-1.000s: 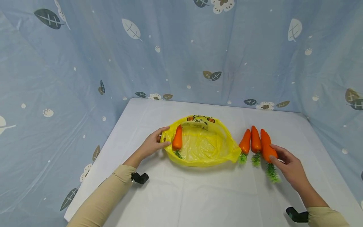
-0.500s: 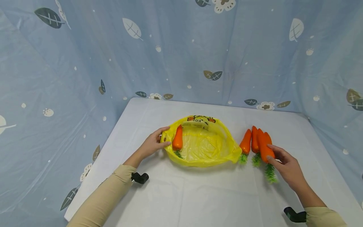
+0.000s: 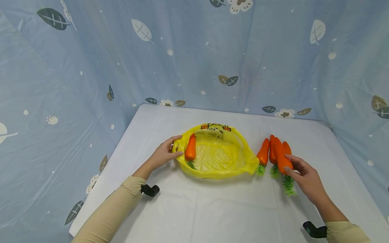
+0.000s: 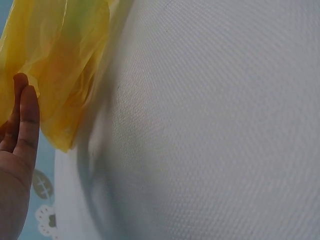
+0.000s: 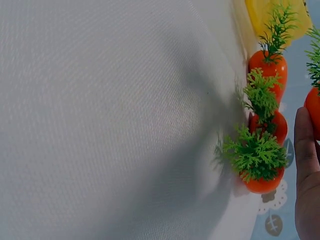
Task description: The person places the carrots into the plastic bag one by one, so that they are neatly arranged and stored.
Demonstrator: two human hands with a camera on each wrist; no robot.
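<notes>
A yellow plastic bag lies spread with its mouth facing up, one carrot with a green top inside at its left. My left hand holds the bag's left edge; in the left wrist view its fingers lie along the bag's outside. On the right, my right hand grips another carrot between thumb and fingers. That carrot is raised off the table, as the right wrist view shows. Below and beside it lie three more carrots, the leftmost carrot right by the bag's right corner.
A white cloth covers the table. Blue curtains printed with leaves hang behind it and along its sides. Each wrist carries a black camera mount, such as the left mount.
My right hand has lifted the gripped carrot and shifted it slightly left, uncovering part of another carrot behind it. The left hand and bag have stayed in place.
</notes>
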